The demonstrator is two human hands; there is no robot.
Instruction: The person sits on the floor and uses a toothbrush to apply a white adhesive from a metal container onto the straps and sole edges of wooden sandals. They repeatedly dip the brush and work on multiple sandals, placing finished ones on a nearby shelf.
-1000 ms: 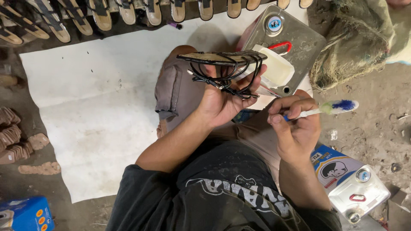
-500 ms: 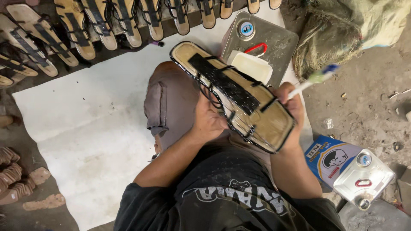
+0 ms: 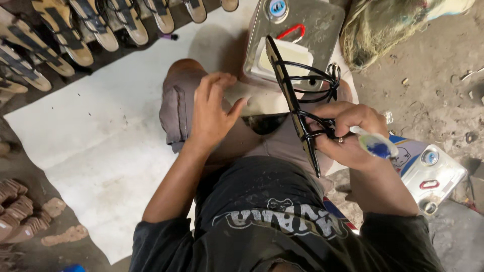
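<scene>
Turned on edge since half a second ago, the black strappy sandal [image 3: 297,108] now shows only its thin sole rim, where its tan insole faced up before. Right hand [image 3: 348,136] fingers are clamped on its straps, together with a white brush with a blue-smeared handle [image 3: 375,146]. Left hand [image 3: 212,111] has let go, fingers spread apart above the knee, near the square metal tin [image 3: 297,40].

Glossy black strappy sandal [image 3: 297,100]; dull scuffed metal tin [image 3: 322,25]; matt white sheet [image 3: 101,136]; rough concrete floor [image 3: 428,85].
</scene>
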